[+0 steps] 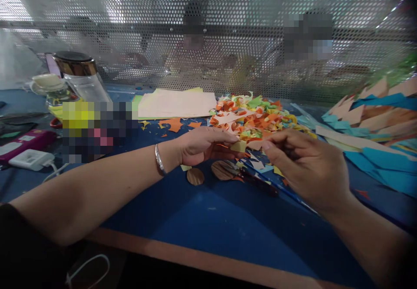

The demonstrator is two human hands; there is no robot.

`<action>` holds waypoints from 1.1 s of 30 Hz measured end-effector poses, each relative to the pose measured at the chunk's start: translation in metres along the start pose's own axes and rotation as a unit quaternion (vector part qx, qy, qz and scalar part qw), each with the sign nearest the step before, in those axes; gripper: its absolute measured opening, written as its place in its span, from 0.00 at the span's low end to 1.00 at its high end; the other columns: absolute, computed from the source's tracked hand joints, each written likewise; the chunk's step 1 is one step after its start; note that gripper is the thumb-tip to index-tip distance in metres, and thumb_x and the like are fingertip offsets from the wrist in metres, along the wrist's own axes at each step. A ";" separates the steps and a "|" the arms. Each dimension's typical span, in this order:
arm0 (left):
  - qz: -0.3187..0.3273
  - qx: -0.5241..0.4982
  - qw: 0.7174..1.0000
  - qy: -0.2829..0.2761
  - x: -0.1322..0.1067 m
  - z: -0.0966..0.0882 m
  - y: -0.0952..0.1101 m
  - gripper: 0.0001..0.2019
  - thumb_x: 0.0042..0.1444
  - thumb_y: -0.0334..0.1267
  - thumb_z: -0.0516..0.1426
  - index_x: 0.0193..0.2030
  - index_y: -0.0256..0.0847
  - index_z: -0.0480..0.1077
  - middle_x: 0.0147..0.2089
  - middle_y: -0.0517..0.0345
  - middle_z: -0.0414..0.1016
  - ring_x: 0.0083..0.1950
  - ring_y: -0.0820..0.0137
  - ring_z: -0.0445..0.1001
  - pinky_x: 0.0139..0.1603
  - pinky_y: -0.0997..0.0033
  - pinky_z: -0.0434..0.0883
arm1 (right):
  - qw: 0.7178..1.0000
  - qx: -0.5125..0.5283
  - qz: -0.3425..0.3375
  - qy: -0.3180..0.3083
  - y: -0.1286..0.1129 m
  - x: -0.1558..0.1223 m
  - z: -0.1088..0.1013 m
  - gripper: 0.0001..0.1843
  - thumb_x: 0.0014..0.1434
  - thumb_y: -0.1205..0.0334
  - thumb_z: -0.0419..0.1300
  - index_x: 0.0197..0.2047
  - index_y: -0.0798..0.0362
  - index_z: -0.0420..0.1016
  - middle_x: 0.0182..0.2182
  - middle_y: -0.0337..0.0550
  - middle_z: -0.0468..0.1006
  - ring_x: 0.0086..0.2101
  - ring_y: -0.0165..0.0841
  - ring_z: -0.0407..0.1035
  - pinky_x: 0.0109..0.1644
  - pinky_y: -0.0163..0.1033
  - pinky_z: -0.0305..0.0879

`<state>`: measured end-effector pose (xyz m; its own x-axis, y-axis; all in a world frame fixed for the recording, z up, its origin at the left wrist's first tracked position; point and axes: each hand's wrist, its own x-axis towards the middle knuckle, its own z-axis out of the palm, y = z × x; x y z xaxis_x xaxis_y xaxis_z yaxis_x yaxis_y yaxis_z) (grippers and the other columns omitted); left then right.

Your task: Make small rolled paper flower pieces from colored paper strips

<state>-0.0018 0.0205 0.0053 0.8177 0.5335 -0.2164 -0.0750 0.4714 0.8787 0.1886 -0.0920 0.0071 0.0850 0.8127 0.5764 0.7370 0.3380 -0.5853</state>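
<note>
My left hand (208, 143), with a silver bangle at its wrist, pinches a small yellow paper piece (240, 146) between thumb and fingers. Just to the right, my right hand (306, 165) has thumb and forefinger pressed together by an orange paper scrap (256, 145); whether it grips that scrap is hard to see. Behind both hands rises a heap of cut and curled paper (241, 115) in orange, green, yellow and pink. Below them on the blue table lie two round wood-grained discs (195, 176), a dark-handled tool (257, 180) and a thin blue stick (293, 195).
Stacked paper sheets (176, 103) lie behind my left hand. A glass jar (83, 78), a small bottle (54, 89) and a white charger (31, 159) are at left. Layered blue and peach paper (381, 163) is at right. A perforated metal screen (228, 59) stands behind, with people beyond.
</note>
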 end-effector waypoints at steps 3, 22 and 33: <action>0.009 0.006 1.000 0.019 0.000 0.002 -0.001 0.06 0.60 0.28 0.63 0.31 0.32 0.76 0.32 0.56 0.81 0.34 0.74 0.81 0.41 0.74 0.77 | 1.000 -0.012 -0.001 -0.001 0.002 0.001 0.000 0.10 0.63 0.56 0.61 0.32 0.51 0.78 0.23 0.40 0.78 0.22 0.30 0.69 0.25 0.37 0.63; 0.068 -0.015 0.997 0.028 -0.003 0.010 -0.007 0.07 0.53 0.25 0.67 0.27 0.31 0.74 0.30 0.58 0.80 0.33 0.76 0.80 0.45 0.71 0.76 | 0.998 -0.043 -0.045 -0.011 0.002 0.001 0.004 0.10 0.64 0.57 0.61 0.31 0.48 0.76 0.21 0.36 0.74 0.21 0.28 0.64 0.25 0.37 0.59; 0.102 -0.043 0.993 0.046 -0.008 0.025 -0.011 0.12 0.52 0.24 0.68 0.35 0.36 0.68 0.30 0.63 0.77 0.33 0.77 0.79 0.48 0.68 0.76 | 0.996 -0.051 -0.066 -0.031 0.000 -0.002 0.006 0.08 0.65 0.60 0.61 0.33 0.48 0.77 0.21 0.35 0.75 0.19 0.27 0.66 0.23 0.34 0.60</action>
<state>0.0067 -0.0059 0.0081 0.7248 0.6844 -0.0795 -0.2851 0.4030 0.8697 0.1847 -0.0904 0.0024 -0.0569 0.7932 0.6063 0.8035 0.3969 -0.4437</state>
